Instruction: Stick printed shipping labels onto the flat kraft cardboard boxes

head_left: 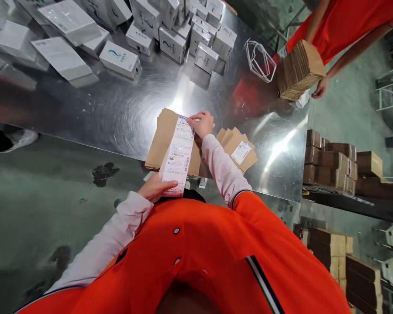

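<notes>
Nearest, the left hand [155,188] grips the lower end of a white barcode label strip [178,157] between thumb and fingers, while the right hand [201,124] pinches its upper end, so the strip spans across a stack of kraft paper mailers [167,141] on the steel desk [118,126]. If either grip slackens or pulls unevenly, the strip could crease across its bars and spoil a scan. Just beside, a second mailer stack [239,150] already carrying a label invites a mix-up, and the polished desk could let either stack slide. Farther off lie white product boxes [170,43], and a co-worker's hand [321,87] holds a corrugated cardboard bundle [299,69].
</notes>
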The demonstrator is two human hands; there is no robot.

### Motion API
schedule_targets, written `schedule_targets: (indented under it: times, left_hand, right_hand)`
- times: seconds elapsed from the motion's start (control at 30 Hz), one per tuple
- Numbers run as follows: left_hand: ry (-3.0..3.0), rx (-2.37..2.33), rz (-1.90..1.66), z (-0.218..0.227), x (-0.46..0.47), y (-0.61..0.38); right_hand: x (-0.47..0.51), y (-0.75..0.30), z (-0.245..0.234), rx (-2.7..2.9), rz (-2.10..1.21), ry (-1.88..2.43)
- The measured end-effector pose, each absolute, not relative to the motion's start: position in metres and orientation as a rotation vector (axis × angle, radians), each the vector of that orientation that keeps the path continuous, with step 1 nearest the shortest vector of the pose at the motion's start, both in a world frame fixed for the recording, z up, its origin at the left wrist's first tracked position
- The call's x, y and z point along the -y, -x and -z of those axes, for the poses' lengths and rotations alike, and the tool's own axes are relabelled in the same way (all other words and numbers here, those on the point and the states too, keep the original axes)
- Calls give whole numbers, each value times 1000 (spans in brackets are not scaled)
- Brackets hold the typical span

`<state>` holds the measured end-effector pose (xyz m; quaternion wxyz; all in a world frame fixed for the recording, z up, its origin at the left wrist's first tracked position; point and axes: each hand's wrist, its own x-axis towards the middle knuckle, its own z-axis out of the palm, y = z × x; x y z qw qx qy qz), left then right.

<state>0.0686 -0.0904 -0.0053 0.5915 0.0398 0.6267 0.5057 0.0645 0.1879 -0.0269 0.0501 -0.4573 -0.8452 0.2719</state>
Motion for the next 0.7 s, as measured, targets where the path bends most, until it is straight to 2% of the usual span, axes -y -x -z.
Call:
schedule_targets:
  times: [0.13,0.27,0.43,0.53,0.6,0.7]
  left_hand:
    - [-169,-1448,-1025,31,115,-74]
    - [-189,-1567,-859,40,161,-80]
    - [-171,-1774,-989,3,185,-54]
    - [-162,-1968,-1155,-20,153,-27]
    - [-201,-2074,-1193,-24,117,-11]
    - [-522,-2250,-1056,-14,60,6]
  right_hand:
    - [-181,-68,28,2601,-646,1376]
    - [-169,-67,33,2953,-520,795]
    - [-142,-68,38,3174,-432,518]
    - [-132,-92,31,3223,-525,122]
    - [-130,-118,27,3146,-595,261]
    - [-121,-160,31,2800,-695,1021]
